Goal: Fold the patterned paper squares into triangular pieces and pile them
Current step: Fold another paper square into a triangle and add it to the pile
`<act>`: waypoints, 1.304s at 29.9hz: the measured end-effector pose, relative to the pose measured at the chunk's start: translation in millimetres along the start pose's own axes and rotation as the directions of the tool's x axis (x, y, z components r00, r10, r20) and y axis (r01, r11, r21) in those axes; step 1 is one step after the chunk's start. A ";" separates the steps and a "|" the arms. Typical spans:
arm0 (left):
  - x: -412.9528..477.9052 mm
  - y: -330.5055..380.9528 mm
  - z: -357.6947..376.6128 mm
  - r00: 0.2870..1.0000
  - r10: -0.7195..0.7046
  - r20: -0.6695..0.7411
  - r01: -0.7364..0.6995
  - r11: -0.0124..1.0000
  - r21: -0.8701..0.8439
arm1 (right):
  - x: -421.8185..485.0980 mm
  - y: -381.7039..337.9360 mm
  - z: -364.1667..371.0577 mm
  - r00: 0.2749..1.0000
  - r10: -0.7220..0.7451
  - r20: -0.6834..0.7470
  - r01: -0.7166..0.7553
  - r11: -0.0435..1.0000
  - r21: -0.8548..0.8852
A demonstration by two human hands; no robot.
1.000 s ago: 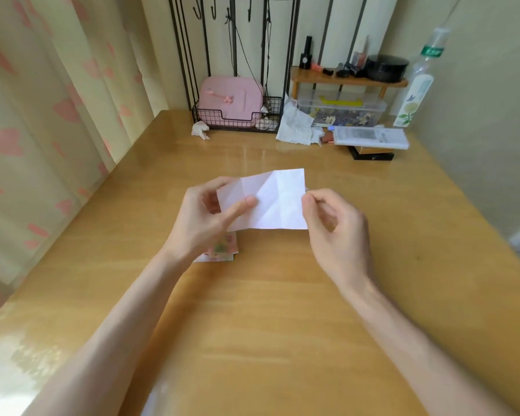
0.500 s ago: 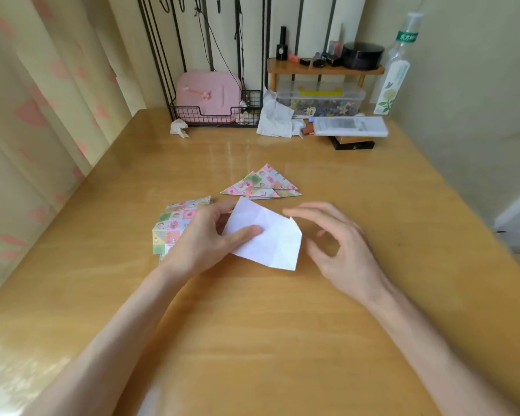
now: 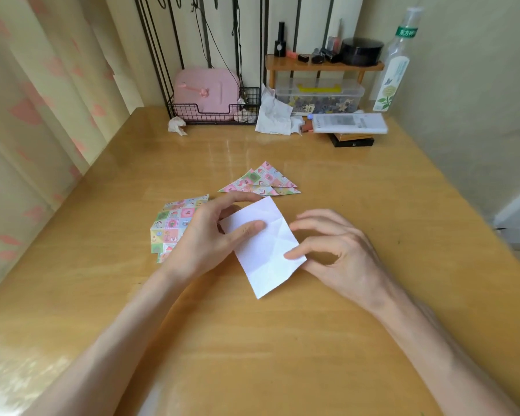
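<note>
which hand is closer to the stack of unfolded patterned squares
Left. The left hand lies over the stack's right edge while pinching the white paper; the right hand is on the paper's far side, well right of the stack.

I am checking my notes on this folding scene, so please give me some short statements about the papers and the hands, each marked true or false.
1. The left hand grips the white sheet, thumb on top. True.
2. The folded triangles lie nearer to the person than the white sheet. False: they lie beyond it, farther from the person.
3. The patterned squares lie beside the left hand, on its left. True.
4. The right hand holds a folded triangle. False: its thumb touches the white sheet's right corner.
</note>
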State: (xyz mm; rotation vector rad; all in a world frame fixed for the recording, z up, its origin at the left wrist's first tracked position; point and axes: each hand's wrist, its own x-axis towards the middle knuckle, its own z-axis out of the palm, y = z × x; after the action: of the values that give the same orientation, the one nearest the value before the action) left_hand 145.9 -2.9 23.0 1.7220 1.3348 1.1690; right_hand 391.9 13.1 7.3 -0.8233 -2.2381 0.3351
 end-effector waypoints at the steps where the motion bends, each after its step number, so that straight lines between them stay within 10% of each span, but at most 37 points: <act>1: 0.7 -1.0 0.2 1.000 0.008 -0.029 -0.008 1.000 -0.008 | -0.5 0.0 0.5 1.000 -0.010 -0.013 0.010 0.999 -0.036; 21: 3.8 -3.4 2.6 0.948 -0.167 -0.270 0.152 0.985 -0.076 | -5.5 5.8 0.7 0.994 0.105 -0.015 -0.106 0.992 -0.068; 39: -0.6 -5.8 8.9 0.994 -0.096 -0.057 0.096 0.995 -0.003 | -0.8 1.0 1.6 0.991 0.088 -0.096 -0.096 0.992 -0.080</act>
State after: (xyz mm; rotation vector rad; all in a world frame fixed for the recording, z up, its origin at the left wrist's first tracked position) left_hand 151.9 -1.7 14.2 1.6168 1.4357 1.1715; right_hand 391.7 13.4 5.3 -0.9701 -2.1452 0.2422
